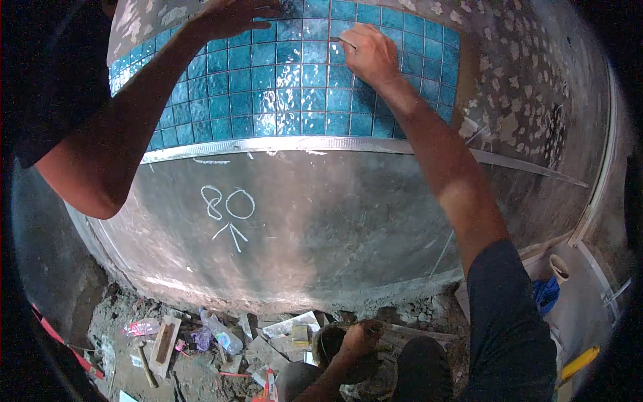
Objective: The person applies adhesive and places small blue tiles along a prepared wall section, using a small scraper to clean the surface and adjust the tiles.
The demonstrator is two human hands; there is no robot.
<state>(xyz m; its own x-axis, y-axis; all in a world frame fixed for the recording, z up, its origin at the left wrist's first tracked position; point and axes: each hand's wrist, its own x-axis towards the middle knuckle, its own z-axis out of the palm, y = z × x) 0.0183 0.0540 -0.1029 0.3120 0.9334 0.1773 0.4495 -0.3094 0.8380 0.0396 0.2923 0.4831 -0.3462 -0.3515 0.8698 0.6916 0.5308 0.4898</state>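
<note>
High on the wall, my right hand (374, 55) is closed in a pinch on a small thin tool (337, 39), held against glossy teal square tiles (288, 77). The fingers cover most of that tool. Low down, between my knees, my left hand (360, 340) has its fingers curled at a dark bucket (328, 343). What those fingers hold is hidden. A co-worker's arm (157, 100) reaches in from the left, its hand (234, 17) at the upper tiles. Beneath the tile field runs a pale metal strip (281, 144).
Grey rendered wall (321, 214) with chalk marks extends below the strip. Rubble on the ground holds plastic bottles (224, 335), a hammer (147, 367), a wooden float (164, 345) and broken tile pieces. On the right are a blue cloth (546, 295) and a yellow-handled object (579, 364).
</note>
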